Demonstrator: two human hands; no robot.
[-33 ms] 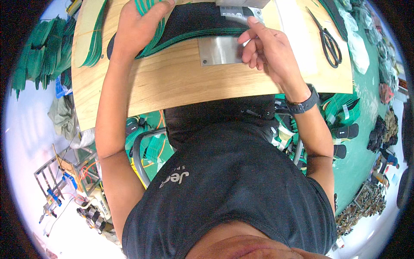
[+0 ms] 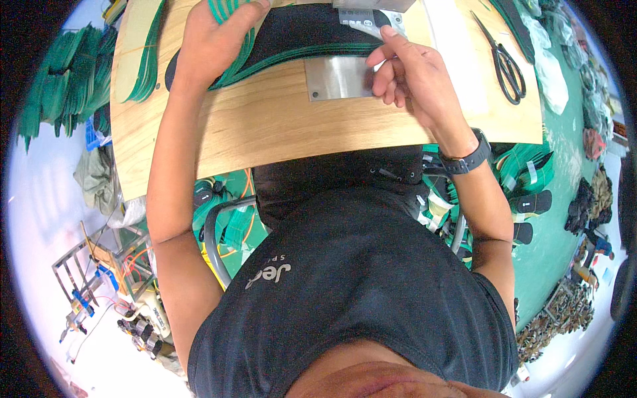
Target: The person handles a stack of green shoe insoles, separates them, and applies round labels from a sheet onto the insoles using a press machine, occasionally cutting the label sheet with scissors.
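Pressing my left hand [image 2: 212, 43] flat, fingers spread, on a fan of green strips [image 2: 229, 20] at the far edge of the wooden table [image 2: 265, 126], I pinch the black piece's [image 2: 298, 30] green-trimmed edge with my right hand [image 2: 408, 73], just beyond the metal plate [image 2: 335, 78] set into the top. My judgement: if the left palm eases, the strips could slide out of their stack; if the pinch drifts, the trim could wander off the black edge. The black piece lies flat across the far table, dark and matte, its thin green border curving along the near side. Scissors [image 2: 504, 63] lie well apart to the right
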